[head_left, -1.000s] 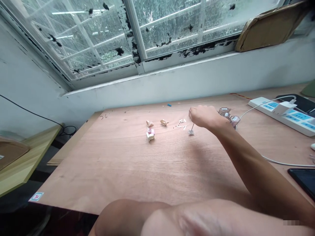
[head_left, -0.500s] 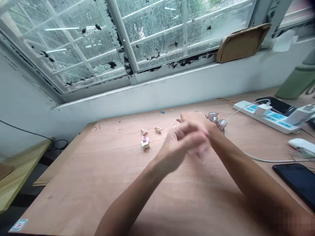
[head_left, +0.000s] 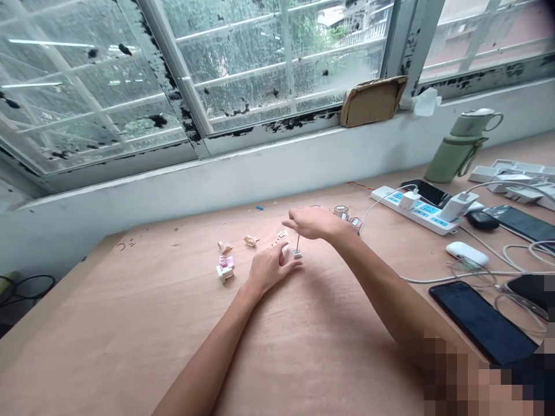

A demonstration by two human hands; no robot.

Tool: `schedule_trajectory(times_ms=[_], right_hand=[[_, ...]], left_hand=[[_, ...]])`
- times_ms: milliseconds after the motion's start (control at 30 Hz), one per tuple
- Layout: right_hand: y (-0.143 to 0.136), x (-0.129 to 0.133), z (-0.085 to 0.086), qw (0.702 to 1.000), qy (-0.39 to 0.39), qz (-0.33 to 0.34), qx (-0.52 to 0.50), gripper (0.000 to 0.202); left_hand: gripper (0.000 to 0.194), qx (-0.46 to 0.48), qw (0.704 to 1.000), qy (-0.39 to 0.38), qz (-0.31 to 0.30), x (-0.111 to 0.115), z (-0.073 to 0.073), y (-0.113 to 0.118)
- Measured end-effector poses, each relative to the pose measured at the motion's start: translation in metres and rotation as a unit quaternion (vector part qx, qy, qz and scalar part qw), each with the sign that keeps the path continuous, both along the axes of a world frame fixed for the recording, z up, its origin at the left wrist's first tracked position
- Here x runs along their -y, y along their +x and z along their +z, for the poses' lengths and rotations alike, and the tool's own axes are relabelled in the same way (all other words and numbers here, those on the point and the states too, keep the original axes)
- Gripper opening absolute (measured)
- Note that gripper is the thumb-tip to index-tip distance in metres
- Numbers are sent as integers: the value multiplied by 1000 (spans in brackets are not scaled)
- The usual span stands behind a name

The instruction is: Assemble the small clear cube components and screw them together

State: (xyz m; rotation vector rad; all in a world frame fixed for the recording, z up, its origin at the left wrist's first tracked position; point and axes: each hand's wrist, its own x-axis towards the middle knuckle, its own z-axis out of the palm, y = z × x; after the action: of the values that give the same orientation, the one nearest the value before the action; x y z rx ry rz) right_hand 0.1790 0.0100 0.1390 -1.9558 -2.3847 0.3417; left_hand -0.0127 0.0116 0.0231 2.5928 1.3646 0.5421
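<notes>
My right hand [head_left: 313, 223] is closed around the top of a thin screwdriver [head_left: 298, 242], its handle hidden by the fingers. The metal shaft points straight down, its tip at a small silvery-white part [head_left: 297, 253] on the table. Beside that part rests my left hand [head_left: 269, 267], thumb and fingers apart; whether it touches the part I cannot tell. Left of this hand lie a pink piece [head_left: 226, 262], a cream block [head_left: 225, 273] and two beige pieces, one of them a small beige piece [head_left: 251, 240]. Another pale piece [head_left: 282, 234] lies behind the hands.
Several small clear hexagonal jars [head_left: 341, 211] stand behind my right wrist. To the right are a white power strip [head_left: 416, 211] with cables, a white case [head_left: 467, 253], a phone [head_left: 483, 320] and a green bottle [head_left: 451, 159]. A blue bit [head_left: 259, 207] lies near the wall.
My hands, blurred and overlapping before, have separated. The right now holds the screwdriver upright over the small part, and the left has lowered to the table. The view has turned right.
</notes>
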Motion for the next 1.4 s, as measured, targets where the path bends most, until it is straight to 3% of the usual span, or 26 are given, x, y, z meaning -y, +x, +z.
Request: schedule_trajectory(times_ms=[233, 433, 600, 667, 867, 1033, 1167, 1400], right_hand=[[1, 0, 2, 1000, 3, 3, -4, 34], [6, -1, 4, 998, -49, 8, -42, 35], [-2, 0, 2, 1000, 2, 12, 10, 42], [-4, 2, 3, 1000, 16, 19, 19, 36], [-4, 10, 9, 999, -23, 22, 7, 34], [-11, 7, 7, 1000, 11, 3, 25, 41], [-13, 8, 7, 999, -2, -10, 37, 29], [-12, 4, 4, 999, 8, -22, 26, 35]], left_hand=[[36, -18, 1000, 6, -15, -4, -2, 2], [36, -9, 1000, 1, -23, -4, -2, 1], [36, -13, 1000, 11, -20, -5, -3, 1], [35, -12, 1000, 14, -24, -5, -3, 1], [32, -2, 999, 14, -35, -4, -2, 1], [33, 2, 999, 10, -40, -4, -3, 0], [34, -1, 999, 7, -36, -6, -5, -1], [37, -6, 999, 1, -33, -6, -4, -2]])
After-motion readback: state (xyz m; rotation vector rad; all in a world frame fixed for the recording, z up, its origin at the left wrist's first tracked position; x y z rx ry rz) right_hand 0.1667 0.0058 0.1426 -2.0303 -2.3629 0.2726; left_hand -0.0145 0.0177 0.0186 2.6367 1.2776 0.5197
